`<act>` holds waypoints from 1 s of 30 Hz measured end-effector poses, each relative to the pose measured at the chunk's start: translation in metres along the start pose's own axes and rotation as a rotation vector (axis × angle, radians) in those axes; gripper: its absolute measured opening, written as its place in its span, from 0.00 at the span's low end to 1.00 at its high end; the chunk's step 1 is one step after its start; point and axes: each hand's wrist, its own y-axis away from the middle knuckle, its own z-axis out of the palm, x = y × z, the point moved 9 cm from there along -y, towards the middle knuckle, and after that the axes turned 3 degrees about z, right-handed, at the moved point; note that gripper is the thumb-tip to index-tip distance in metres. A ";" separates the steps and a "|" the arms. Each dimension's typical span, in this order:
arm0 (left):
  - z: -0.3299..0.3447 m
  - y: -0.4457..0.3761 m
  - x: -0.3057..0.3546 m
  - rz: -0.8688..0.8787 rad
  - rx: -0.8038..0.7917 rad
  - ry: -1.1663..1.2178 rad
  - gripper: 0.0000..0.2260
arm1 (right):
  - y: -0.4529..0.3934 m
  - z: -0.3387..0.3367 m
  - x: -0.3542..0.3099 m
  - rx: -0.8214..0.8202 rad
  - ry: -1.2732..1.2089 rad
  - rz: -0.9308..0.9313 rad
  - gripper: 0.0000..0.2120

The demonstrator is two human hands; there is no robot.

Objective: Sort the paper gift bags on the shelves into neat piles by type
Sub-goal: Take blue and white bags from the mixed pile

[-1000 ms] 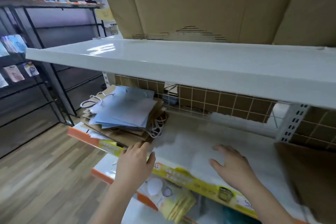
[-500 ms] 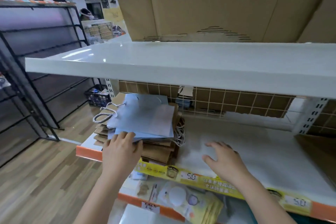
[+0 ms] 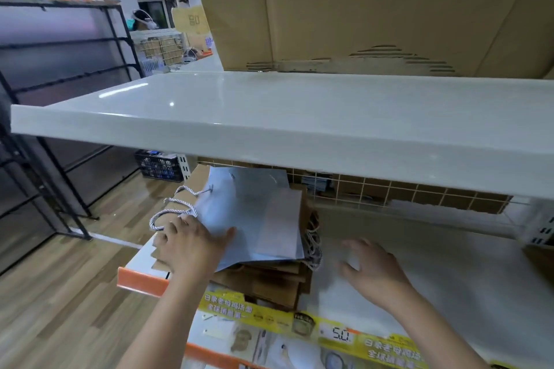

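Note:
A pile of flat paper gift bags lies at the left end of the middle shelf (image 3: 419, 275). Pale blue bags (image 3: 257, 219) with white rope handles (image 3: 174, 210) are on top, and brown kraft bags (image 3: 269, 281) lie underneath. My left hand (image 3: 189, 246) grips the near left corner of the blue bags, thumb on top. My right hand (image 3: 371, 269) hovers open over the bare white shelf, right of the pile and apart from it.
A white upper shelf (image 3: 269, 117) overhangs the pile and carries large cardboard boxes (image 3: 359, 9). A wire grid back panel (image 3: 389, 192) closes the rear. Yellow price strip (image 3: 299, 323) runs along the shelf front. Black racks (image 3: 60, 129) stand left over wooden floor.
My left hand has slid from the shelf's front edge onto the blue bags and taken their corner. My right hand stayed open over the shelf. The view shifted left.

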 end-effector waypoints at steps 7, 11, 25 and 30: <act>-0.003 -0.035 0.005 0.045 -0.040 -0.032 0.37 | -0.010 0.005 -0.017 0.034 -0.021 0.060 0.23; -0.008 -0.051 -0.005 0.076 -0.088 0.178 0.16 | -0.015 0.014 -0.035 0.047 -0.060 0.085 0.20; -0.031 -0.071 -0.072 0.050 -0.031 0.414 0.06 | -0.034 0.055 -0.072 -0.011 -0.499 0.320 0.32; -0.029 -0.070 -0.069 0.056 0.000 0.373 0.07 | -0.034 0.058 -0.060 -0.031 -0.464 0.405 0.31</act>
